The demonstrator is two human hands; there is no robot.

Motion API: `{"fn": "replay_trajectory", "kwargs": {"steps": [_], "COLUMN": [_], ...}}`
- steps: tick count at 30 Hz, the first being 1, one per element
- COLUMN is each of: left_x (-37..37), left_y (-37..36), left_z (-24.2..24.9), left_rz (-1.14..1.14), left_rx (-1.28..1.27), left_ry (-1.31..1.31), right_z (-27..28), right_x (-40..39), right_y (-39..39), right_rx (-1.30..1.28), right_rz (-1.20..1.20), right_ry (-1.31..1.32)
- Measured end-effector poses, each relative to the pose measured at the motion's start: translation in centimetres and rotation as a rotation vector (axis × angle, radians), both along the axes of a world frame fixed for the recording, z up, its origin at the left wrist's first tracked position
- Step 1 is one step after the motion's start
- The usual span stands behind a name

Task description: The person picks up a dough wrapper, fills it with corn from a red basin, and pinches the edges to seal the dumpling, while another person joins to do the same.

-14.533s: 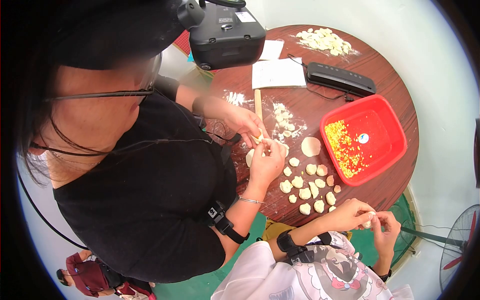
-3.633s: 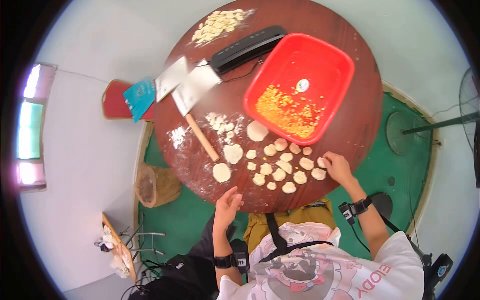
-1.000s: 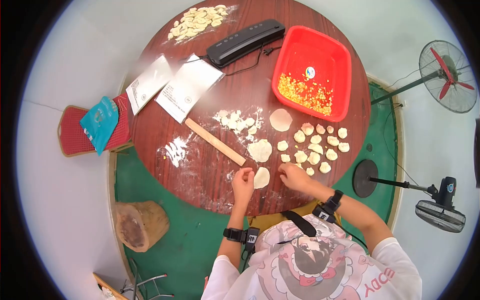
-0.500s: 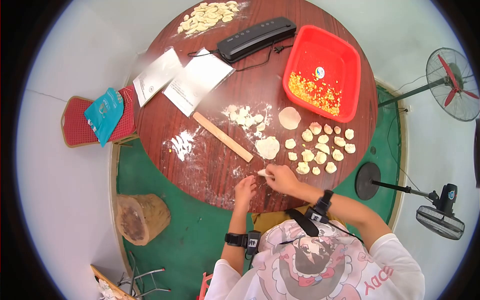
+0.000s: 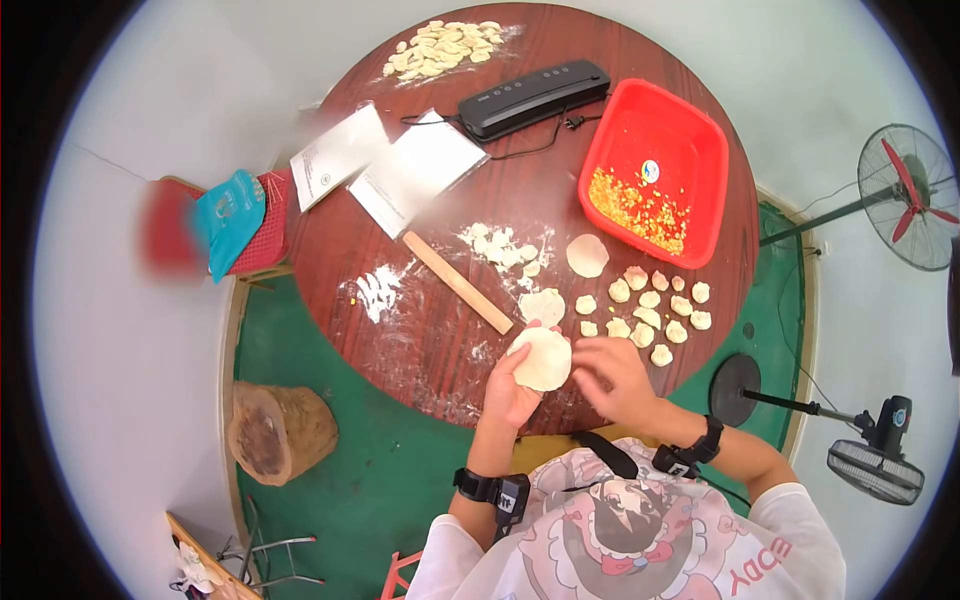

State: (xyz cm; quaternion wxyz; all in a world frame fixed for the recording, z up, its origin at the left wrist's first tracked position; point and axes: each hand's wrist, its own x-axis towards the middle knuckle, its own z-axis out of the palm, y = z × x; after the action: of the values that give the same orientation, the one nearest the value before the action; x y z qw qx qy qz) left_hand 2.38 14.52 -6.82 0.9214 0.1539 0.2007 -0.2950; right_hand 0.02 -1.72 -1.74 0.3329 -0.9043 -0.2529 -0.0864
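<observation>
The table (image 5: 350, 330) spreads out beyond your hands, with the red tub (image 5: 722, 190) well past your right hand (image 5: 618, 385). The rolling pin (image 5: 458, 283) lies just past your left hand (image 5: 510, 398), angled off leftward. You've got the wrapper (image 5: 543, 361) clamped between left thumb and fingers. Right thumb and fingers are apart, just beside it; can't tell if they touch it. The dumplings (image 5: 647, 316) sit just past that hand.

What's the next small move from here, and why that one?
Probably reach the right hand into the basin for a little filling: the left hand holds a flat wrapper with nothing visible on it, and the filling lies loose at the basin's near side.
</observation>
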Motion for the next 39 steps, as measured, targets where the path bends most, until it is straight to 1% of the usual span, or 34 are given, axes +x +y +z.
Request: {"fn": "replay_trajectory", "kwargs": {"steps": [2, 3, 4, 6, 7, 8, 10, 11, 12, 14, 15, 16, 19, 20, 22, 23, 24, 26, 27, 29, 30, 32, 33, 34, 36, 37, 38, 39], "left_x": [0.1, 0.1, 0.1, -0.1, -0.2, -0.2, -0.5, -0.6, -0.6, -0.8, -0.9, -1.0, -1.3, -1.3, -1.6, -1.8, -2.0, -2.3, -2.8, -3.1, -3.1, -3.0, -3.1, -3.2, -3.0, -2.9, -3.1, -3.6], "left_y": [-0.6, -1.0, -1.6, -2.7, -3.4, -4.1, -5.8, -6.8, -7.9, -10.1, -11.4, -12.7, -16.3, -17.3, -19.3, -20.0, -20.8, -21.2, -21.3, -21.8, -22.2, -22.9, -23.3, -23.9, -25.0, -25.4, -25.5, -25.8], "left_z": [1.0, 1.3, 1.6, 1.9, 1.9, 1.9, 1.6, 1.2, 1.0, 1.7, 2.2, 2.5, 1.7, 1.6, 2.2, 2.5, 1.9, 1.4, 1.3, 1.3, 1.3, 1.3, 1.3, 1.3, 1.2, 3.1, 2.6, 1.7], "left_rz": [0.032, 0.024, 0.017, 0.032, -0.002, -0.037, -0.019, -0.02, -0.02, 0.012, 0.016, 0.022, 0.066, 0.073, 0.131, 0.174, 0.192, 0.256, 0.277, 0.209, 0.212, 0.226, 0.219, 0.212, 0.187, 0.204, 0.176, 0.208], "left_rx": [-0.032, -0.022, -0.01, 0.031, 0.05, 0.069, 0.054, 0.016, -0.021, 0.015, 0.011, 0.01, 0.046, 0.059, 0.069, 0.054, 0.076, -0.256, -0.244, -0.486, -0.486, -0.41, -0.415, -0.427, -0.461, -0.44, -0.466, -0.49], "left_ry": [-0.005, -0.047, -0.09, -0.119, -0.108, -0.095, -0.104, -0.103, -0.1, -0.089, -0.097, -0.108, -0.121, -0.135, -0.15, -0.171, -0.188, -0.204, -0.211, -0.286, -0.298, -0.272, -0.278, -0.286, -0.301, -0.208, -0.205, -0.17], "right_z": [0.3, -0.3, -0.8, -1.3, -1.0, -1.0, -0.9, -0.5, -0.6, -0.9, -0.7, -0.8, -0.9, -0.9, -0.9, 0.1, 1.3, 3.6, 4.5, 6.2, 6.9, 8.0, 8.1, 8.2, 8.6, 7.9, 7.2, 6.5], "right_x": [0.5, 0.8, 1.1, 2.1, 2.4, 2.9, 3.6, 4.1, 4.5, 5.4, 5.8, 6.1, 6.5, 6.8, 7.1, 6.9, 6.8, 6.3, 6.1, 5.9, 5.9, 5.9, 5.9, 6.2, 7.2, 7.3, 7.5, 7.8], "right_y": [-0.4, -1.1, -1.8, -3.0, -3.5, -4.2, -6.0, -6.7, -7.8, -10.5, -11.8, -13.0, -15.7, -16.7, -18.5, -19.0, -19.2, -19.7, -20.0, -20.6, -20.8, -21.0, -21.1, -21.1, -21.1, -21.2, -21.3, -21.6], "right_rx": [0.452, 0.523, 0.52, 0.654, 0.635, 0.632, 0.575, 0.656, 0.652, 0.584, 0.467, 0.474, 0.573, 0.581, 0.393, 0.309, 0.314, 0.19, 0.197, 0.113, 0.11, 0.111, 0.062, 0.054, -0.088, -0.049, -0.066, -0.136], "right_rz": [-0.384, -0.373, -0.355, -0.28, -0.24, -0.21, -0.165, -0.204, -0.177, -0.135, -0.055, -0.022, -0.051, -0.017, 0.066, 0.133, 0.185, 0.324, 0.348, 0.512, 0.518, 0.703, 0.712, 0.7, 0.7, 0.621, 0.587, 0.575], "right_ry": [0.436, 0.608, 0.607, 0.925, 0.838, 0.839, 0.926, 1.023, 1.033, 1.076, 1.043, 1.047, 1.099, 1.11, 0.957, 0.77, 0.771, 0.327, 0.325, 0.17, 0.159, 0.28, 0.35, 0.346, 0.441, 0.433, 0.434, 0.403]}}
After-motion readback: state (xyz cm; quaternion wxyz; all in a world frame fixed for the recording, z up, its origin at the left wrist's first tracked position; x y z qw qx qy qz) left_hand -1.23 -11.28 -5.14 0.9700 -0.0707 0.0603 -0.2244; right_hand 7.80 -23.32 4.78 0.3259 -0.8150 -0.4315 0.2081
